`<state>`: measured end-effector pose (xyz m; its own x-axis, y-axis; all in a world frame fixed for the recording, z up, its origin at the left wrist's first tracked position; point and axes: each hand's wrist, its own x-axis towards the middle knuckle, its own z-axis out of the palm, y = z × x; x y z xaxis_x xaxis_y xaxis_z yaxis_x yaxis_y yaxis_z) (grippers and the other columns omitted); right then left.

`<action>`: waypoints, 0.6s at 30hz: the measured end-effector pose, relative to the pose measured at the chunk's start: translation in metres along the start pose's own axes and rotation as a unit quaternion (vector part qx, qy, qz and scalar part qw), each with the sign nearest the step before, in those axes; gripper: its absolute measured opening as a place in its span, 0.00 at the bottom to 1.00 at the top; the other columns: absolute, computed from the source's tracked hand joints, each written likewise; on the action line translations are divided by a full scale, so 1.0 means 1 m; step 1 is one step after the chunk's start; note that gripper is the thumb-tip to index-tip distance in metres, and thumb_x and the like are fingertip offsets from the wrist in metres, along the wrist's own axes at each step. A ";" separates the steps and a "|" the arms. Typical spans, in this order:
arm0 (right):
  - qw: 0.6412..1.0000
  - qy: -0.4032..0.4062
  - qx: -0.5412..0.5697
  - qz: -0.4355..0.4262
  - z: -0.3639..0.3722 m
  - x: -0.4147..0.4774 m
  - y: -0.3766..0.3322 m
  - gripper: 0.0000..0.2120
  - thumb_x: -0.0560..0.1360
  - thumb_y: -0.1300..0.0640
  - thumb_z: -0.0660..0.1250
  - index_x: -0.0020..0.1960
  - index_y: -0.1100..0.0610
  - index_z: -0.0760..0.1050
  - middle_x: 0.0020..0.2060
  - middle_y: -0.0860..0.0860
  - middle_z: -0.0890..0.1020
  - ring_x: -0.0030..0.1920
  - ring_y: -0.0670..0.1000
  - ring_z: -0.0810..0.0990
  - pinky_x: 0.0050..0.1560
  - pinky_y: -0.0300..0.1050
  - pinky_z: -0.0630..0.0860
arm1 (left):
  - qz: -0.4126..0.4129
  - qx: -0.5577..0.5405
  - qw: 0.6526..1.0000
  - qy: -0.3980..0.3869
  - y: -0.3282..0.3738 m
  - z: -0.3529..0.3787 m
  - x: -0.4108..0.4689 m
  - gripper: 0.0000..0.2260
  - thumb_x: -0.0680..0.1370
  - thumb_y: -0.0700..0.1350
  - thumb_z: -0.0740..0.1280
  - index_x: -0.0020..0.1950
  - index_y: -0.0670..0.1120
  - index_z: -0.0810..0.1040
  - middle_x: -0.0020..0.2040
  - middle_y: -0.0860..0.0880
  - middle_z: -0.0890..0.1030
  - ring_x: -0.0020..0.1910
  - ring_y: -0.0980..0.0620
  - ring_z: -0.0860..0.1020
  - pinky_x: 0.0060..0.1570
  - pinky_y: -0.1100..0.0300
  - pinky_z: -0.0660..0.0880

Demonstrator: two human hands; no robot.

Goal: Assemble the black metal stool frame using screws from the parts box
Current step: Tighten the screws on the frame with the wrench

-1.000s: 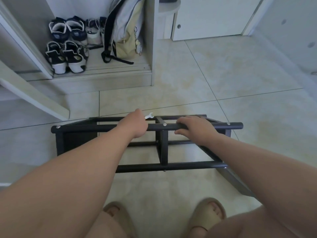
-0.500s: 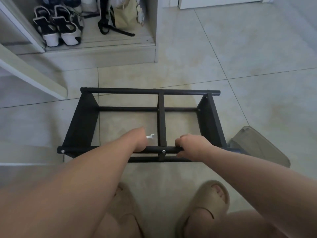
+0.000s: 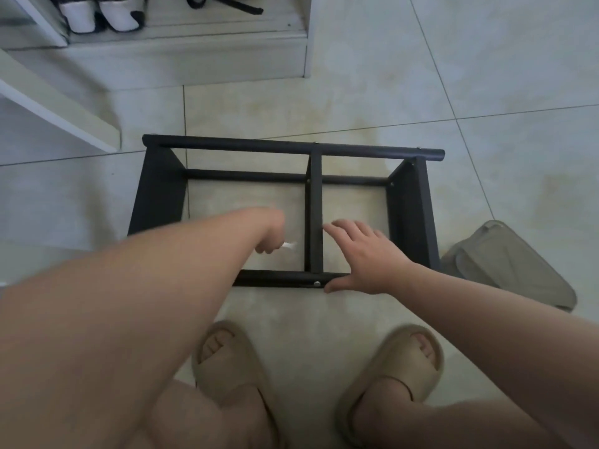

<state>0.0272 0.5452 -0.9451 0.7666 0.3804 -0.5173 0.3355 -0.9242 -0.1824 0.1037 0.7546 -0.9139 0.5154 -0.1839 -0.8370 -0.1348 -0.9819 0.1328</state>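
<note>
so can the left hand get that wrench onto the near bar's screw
Probably yes: the left hand, gripping the wrench, is close to the near bar, and the screw shows uncovered, though the right hand rests right beside it.

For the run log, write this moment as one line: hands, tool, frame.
left hand: grips wrench | right hand: open, thumb at near bar | stool frame: on floor | screw: in near bar
</note>
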 end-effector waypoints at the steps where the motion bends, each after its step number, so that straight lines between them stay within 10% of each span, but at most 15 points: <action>1: 1.000 0.006 -0.001 -0.006 0.000 0.003 -0.002 0.57 0.67 0.23 0.63 0.82 0.49 0.40 0.81 0.51 0.50 0.80 0.56 0.49 0.77 0.57 0.58 | 0.007 0.008 1.000 0.007 -0.001 -0.009 0.001 0.10 0.80 0.40 0.67 0.60 0.41 0.82 0.57 0.45 0.84 0.53 0.49 0.83 0.57 0.55 0.80; 6: 0.996 0.021 -0.068 -0.053 0.016 0.021 -0.012 0.57 0.67 0.18 0.48 0.81 0.50 0.29 0.80 0.52 0.31 0.79 0.57 0.30 0.79 0.64 0.37 | 0.080 0.046 0.996 0.010 -0.005 -0.023 0.006 0.07 0.80 0.41 0.67 0.55 0.43 0.84 0.48 0.50 0.85 0.46 0.53 0.81 0.44 0.61 0.75; 18: 0.994 0.070 -0.019 -0.080 0.040 0.032 -0.009 0.55 0.71 0.20 0.52 0.83 0.56 0.41 0.82 0.53 0.38 0.81 0.54 0.34 0.80 0.63 0.43 | 0.111 -0.216 0.970 -0.007 -0.048 0.029 0.060 0.07 0.77 0.43 0.70 0.42 0.54 0.80 0.41 0.53 0.83 0.41 0.55 0.80 0.40 0.59 0.76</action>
<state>0.0268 0.5637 -0.9931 0.7697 0.5259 -0.3619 0.4779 -0.8505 -0.2197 0.1163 0.7921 -0.9858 0.5021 -0.3957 -0.7690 0.1283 -0.8453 0.5186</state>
